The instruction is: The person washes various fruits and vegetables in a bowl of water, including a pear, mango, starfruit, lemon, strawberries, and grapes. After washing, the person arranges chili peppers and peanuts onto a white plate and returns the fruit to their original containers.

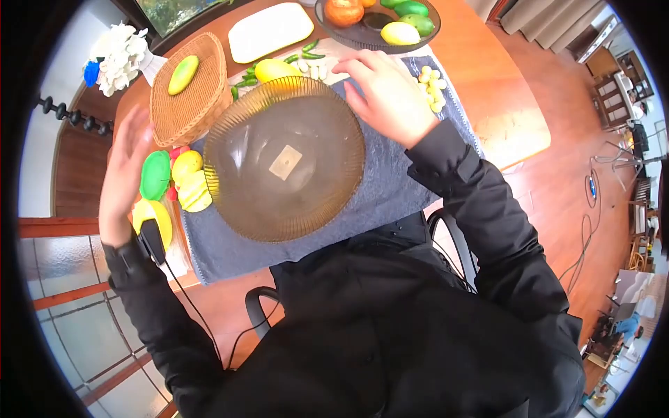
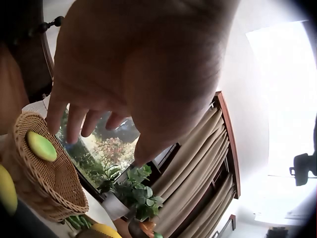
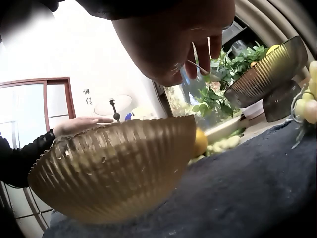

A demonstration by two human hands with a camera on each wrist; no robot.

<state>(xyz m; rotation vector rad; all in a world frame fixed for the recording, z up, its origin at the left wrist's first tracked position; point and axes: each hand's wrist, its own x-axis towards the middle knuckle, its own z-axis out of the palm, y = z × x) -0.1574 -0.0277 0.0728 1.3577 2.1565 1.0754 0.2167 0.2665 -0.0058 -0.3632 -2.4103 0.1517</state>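
A ribbed amber glass bowl (image 1: 284, 159) with a square label in its base stands on the dark blue cloth (image 1: 390, 174). My left hand (image 1: 124, 167) is raised at the left, beside the wicker basket (image 1: 202, 104), which holds one green-yellow fruit (image 1: 183, 75); its fingers are extended and touch nothing. My right hand (image 1: 390, 97) hovers past the bowl's upper right rim, fingers loosely bent with nothing in them. In the right wrist view the bowl (image 3: 114, 168) is below the right hand (image 3: 173, 44). The left wrist view shows the left hand (image 2: 129, 74) above the basket (image 2: 49, 173).
Left of the bowl lie a green piece (image 1: 155, 175), a yellow fruit (image 1: 187, 166) and yellow slices (image 1: 194, 191). Beyond it are a yellow fruit (image 1: 275, 70), green peppers, a white tray (image 1: 270, 32) and a dark fruit bowl (image 1: 373, 31). Grapes (image 1: 433, 89) lie at the right, white flowers (image 1: 118, 56) at the left.
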